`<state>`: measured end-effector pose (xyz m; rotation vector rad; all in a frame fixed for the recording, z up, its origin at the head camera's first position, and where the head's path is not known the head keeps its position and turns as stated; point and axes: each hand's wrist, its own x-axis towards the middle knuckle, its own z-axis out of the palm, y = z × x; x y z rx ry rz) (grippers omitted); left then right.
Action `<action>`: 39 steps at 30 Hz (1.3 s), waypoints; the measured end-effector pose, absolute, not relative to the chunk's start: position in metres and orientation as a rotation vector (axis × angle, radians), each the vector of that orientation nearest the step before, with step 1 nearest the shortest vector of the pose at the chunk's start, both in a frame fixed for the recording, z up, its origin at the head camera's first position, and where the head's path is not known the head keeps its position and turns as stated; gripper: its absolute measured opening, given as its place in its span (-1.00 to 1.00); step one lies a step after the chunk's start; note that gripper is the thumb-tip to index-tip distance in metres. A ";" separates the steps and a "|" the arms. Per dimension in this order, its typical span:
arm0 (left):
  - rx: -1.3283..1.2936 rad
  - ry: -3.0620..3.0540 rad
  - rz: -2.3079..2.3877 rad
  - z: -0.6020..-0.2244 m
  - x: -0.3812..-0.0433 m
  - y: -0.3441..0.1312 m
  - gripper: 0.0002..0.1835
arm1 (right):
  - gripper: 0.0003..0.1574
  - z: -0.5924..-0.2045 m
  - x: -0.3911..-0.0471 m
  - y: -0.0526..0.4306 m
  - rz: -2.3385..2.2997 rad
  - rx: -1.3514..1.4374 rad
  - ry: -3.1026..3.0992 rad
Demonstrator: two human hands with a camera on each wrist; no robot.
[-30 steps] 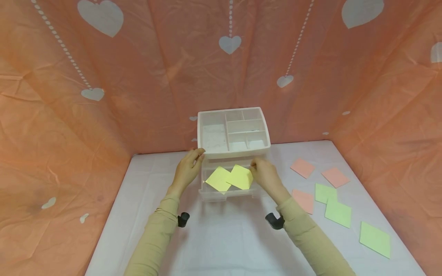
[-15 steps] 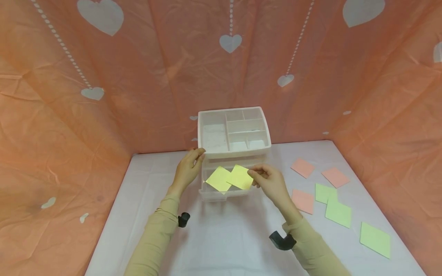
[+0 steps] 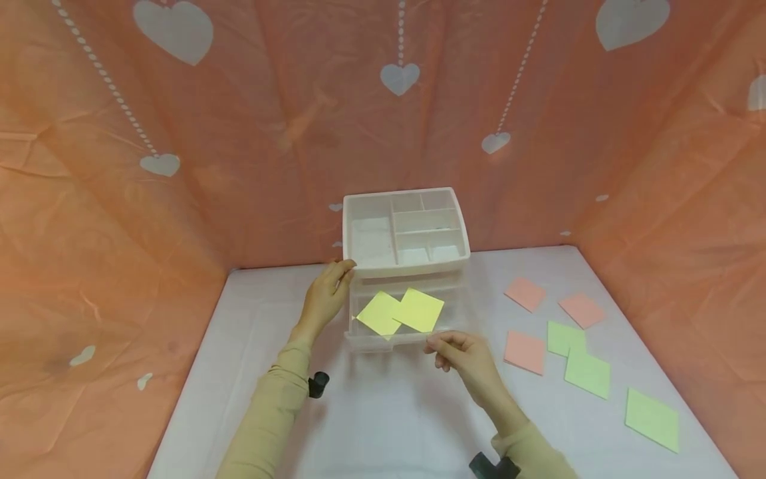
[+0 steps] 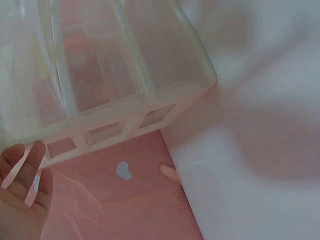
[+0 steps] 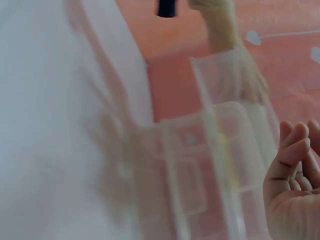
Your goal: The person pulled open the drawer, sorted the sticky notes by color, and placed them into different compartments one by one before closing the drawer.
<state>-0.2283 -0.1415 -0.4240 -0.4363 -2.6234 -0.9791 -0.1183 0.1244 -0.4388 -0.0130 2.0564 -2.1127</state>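
Observation:
A plastic drawer unit (image 3: 405, 266) stands at the table's back, with a white divided tray on top. Its clear drawer (image 3: 370, 343) is pulled out toward me. Inside that drawer lie two yellow sticky notes, the right one (image 3: 420, 311) overlapping the left one (image 3: 377, 314). My left hand (image 3: 323, 296) rests its fingertips at the tray's front left corner; the left wrist view shows its fingers (image 4: 34, 159) spread against the frame. Near the drawer's front right corner is my right hand (image 3: 469, 359), fingers loosely bent. Nothing shows between its fingers (image 5: 295, 145) in the right wrist view.
To the right on the white table (image 3: 383, 426) lie several pink notes, one of them a pink note (image 3: 524, 352), and several green notes, including a green note (image 3: 652, 420). An orange cloth (image 3: 287, 133) with white hearts encloses the back and sides.
My right hand has let go of the right yellow note and drawn back toward me, to the drawer's front. My left hand has stayed at the tray's corner.

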 end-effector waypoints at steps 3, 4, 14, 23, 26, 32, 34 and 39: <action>-0.425 -2.633 -0.980 -0.424 -0.228 -0.142 -0.68 | -0.67 -0.447 -0.115 0.120 -2.103 -0.015 1.983; -0.423 -2.636 -0.981 -0.424 -0.228 -0.142 -0.67 | -0.67 -0.450 -0.114 0.119 -2.095 -0.016 1.967; -0.420 -2.630 -0.994 -0.424 -0.229 -0.141 -0.68 | -0.52 -0.463 -0.116 0.107 -2.145 0.056 1.770; -0.441 -2.633 -1.025 -0.424 -0.228 -0.143 -0.69 | -0.83 -0.459 -0.114 0.102 -2.418 0.084 1.303; -0.428 -2.659 -1.061 -0.423 -0.228 -0.144 -0.68 | -0.81 -0.455 -0.114 0.099 -2.458 0.110 1.261; -0.375 -2.756 -1.163 -0.420 -0.229 -0.148 -0.61 | -0.80 -0.451 -0.116 0.094 -2.476 0.126 1.230; -0.369 -2.776 -1.193 -0.419 -0.229 -0.150 -0.59 | -0.78 -0.450 -0.118 0.092 -2.480 0.113 1.208; -0.369 -2.795 -1.226 -0.418 -0.230 -0.151 -0.57 | -0.77 -0.451 -0.128 0.086 -2.525 0.178 1.157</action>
